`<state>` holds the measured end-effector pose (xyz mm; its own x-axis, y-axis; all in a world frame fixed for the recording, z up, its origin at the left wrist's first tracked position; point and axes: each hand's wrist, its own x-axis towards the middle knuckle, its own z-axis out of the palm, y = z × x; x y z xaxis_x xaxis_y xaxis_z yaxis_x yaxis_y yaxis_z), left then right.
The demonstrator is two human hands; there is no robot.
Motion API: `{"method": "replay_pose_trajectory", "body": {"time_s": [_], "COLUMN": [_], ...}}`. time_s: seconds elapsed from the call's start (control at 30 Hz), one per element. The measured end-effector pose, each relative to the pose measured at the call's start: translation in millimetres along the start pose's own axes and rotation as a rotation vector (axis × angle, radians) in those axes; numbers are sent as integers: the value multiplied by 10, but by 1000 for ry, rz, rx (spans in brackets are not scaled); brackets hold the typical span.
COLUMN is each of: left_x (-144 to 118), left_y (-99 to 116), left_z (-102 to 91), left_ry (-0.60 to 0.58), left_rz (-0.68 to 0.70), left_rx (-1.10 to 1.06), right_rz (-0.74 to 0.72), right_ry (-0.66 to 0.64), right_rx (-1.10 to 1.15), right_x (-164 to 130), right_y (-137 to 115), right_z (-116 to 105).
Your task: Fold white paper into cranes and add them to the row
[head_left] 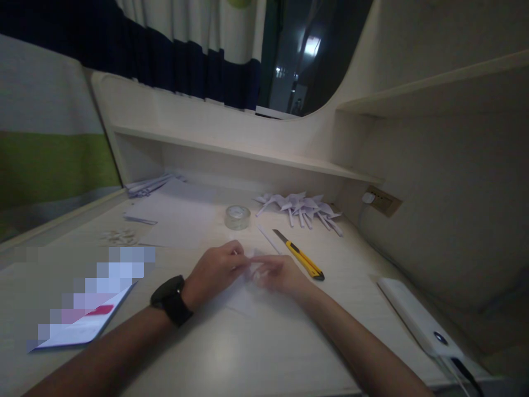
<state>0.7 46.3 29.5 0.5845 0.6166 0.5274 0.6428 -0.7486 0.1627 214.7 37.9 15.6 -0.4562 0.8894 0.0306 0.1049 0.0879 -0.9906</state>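
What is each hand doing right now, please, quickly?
Left hand: fingers pinched on the white paper lying on the desk.
Right hand: fingers pinched on the same paper.

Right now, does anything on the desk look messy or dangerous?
The yellow utility knife lies with its blade out, close beside the right hand. Both hands, left hand too, pinch a white paper. Small paper scraps lie scattered at the left.

Dim, soft, grainy view; wide-angle bending at edges; pixelated patch left.
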Motion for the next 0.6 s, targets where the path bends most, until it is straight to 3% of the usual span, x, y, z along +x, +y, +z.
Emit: {"method": "replay_pose_trajectory", "body": {"time_s": [0.27,0.4,0.6], "left_x": [2,19,57], "left_y": [47,86,73], "left_z": [-26,-50,20], "left_ry": [30,37,19], "left_rz": [-71,-237,-429], "left_rx": [-173,-302,-513], "right_rz": [2,-13,-18], "right_ry": [37,88,49], "right_rx": [100,69,34], "right_x": [-15,-11,-2], "right_y": [-37,1,28], "right_z": [39,13,29]}}
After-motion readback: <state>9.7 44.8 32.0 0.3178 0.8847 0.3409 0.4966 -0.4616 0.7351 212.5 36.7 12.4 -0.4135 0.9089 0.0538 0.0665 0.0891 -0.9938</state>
